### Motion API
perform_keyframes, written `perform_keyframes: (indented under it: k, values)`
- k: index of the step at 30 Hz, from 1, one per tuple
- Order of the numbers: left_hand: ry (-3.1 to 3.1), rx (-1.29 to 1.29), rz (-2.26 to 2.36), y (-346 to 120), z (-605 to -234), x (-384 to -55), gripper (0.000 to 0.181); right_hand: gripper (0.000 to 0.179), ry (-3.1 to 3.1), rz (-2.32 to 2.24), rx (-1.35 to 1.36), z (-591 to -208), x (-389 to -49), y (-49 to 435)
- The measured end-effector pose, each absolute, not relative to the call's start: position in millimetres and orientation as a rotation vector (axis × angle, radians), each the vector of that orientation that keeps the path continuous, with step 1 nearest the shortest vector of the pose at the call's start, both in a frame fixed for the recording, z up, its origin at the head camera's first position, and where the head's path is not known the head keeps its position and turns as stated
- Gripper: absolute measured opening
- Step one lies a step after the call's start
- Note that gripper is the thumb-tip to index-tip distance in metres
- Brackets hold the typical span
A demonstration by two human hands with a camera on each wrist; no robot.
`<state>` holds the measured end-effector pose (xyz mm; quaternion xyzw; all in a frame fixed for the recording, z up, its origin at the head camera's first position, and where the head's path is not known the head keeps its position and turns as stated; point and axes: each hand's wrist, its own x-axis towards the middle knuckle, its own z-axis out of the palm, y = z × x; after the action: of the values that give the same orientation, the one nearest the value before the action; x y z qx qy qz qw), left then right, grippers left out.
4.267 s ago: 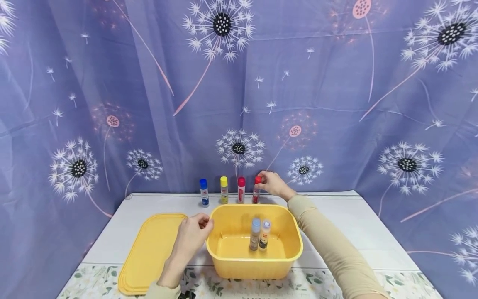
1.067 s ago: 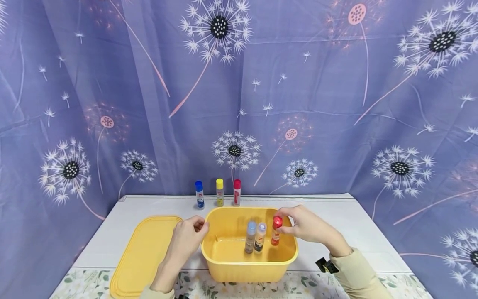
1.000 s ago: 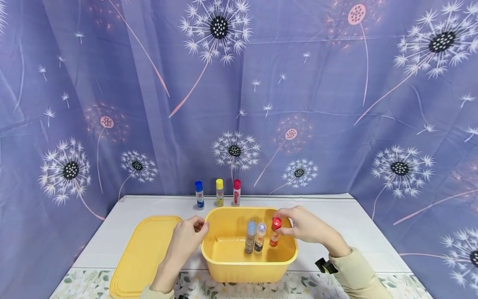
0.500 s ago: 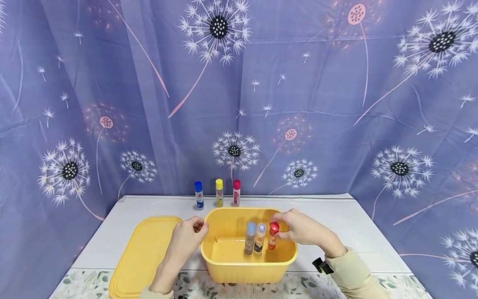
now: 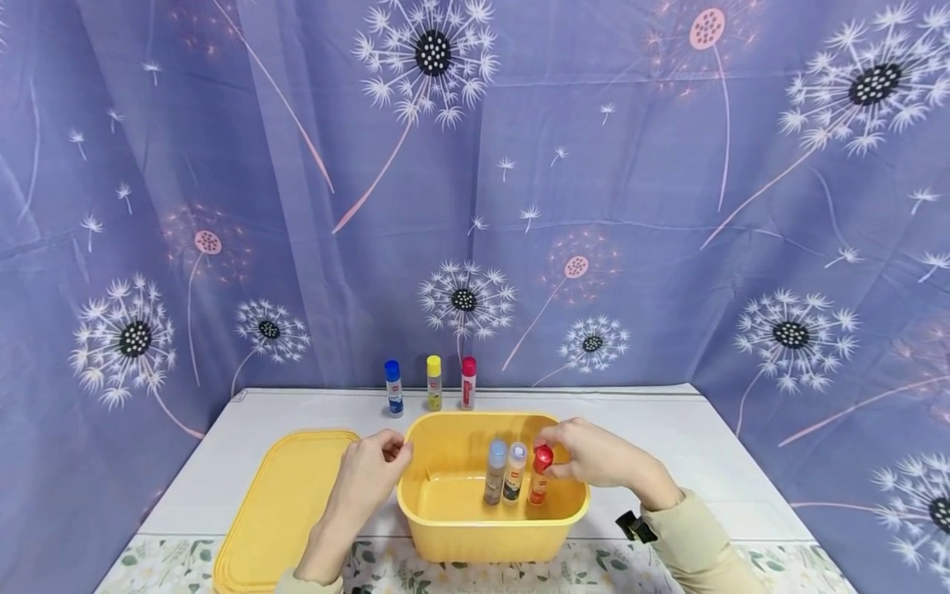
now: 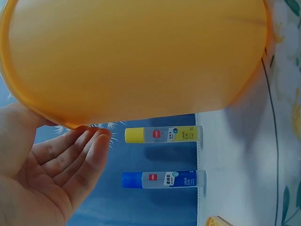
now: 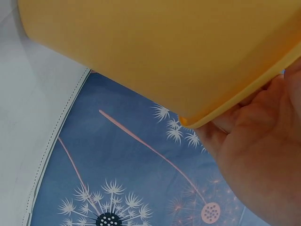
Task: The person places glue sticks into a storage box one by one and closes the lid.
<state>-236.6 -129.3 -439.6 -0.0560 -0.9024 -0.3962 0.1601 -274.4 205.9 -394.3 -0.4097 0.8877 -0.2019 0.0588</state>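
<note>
1. Flat yellow lid (image 5: pixel 282 507): lies on the table at far left, partly behind your left forearm.
2. Your left hand (image 5: pixel 367 474): at the box's left rim, fingers loosely bent. The left wrist view shows the fingertips at the rim's underside, the thumb partly hidden; you cannot tell whether they pinch it.
3. Blue-capped bottle (image 5: pixel 394 392), yellow-capped bottle (image 5: pixel 434 388), crimson-capped bottle (image 5: pixel 468 386): upright in a row, apart, behind the box. The first two are labelled liquid glue.
4. Yellow box (image 5: pixel 486 540): uncovered, before you on the table.
5. Pale-blue-capped bottle (image 5: pixel 495 478), then clear-capped bottle (image 5: pixel 514 478): standing close together inside the box.
6. Red-capped bottle (image 5: pixel 538 485): inside the box, just right of that pair, slightly tilted. You cannot tell whether its base touches the floor.
7. Your right hand (image 5: pixel 597 454): over the right side of the box, thumb and fingers closed in a pinch about the red cap.
8. Black clip (image 5: pixel 636 527): at your right cuff.
</note>
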Motion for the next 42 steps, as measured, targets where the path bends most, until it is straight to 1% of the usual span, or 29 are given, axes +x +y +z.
perform_keyframes:
  k: [9, 23, 42]
  values:
    - [-2.564, -0.185, -1.124, -128.8, -439.1, -236.8, 0.008, 0.019, 2.742, -0.546, -1.312, -400.4, -275.9, 204.7]
    - [-2.571, -0.177, -1.122, -129.1, -437.9, -237.0, 0.007, 0.025, 2.791, -0.479, -1.352, -401.6, -274.7, 198.5]
    - [-2.579, -0.169, -1.131, -128.6, -437.6, -235.9, 0.007, 0.024, 2.773, -0.531, -1.28, -405.1, -278.0, 199.1]
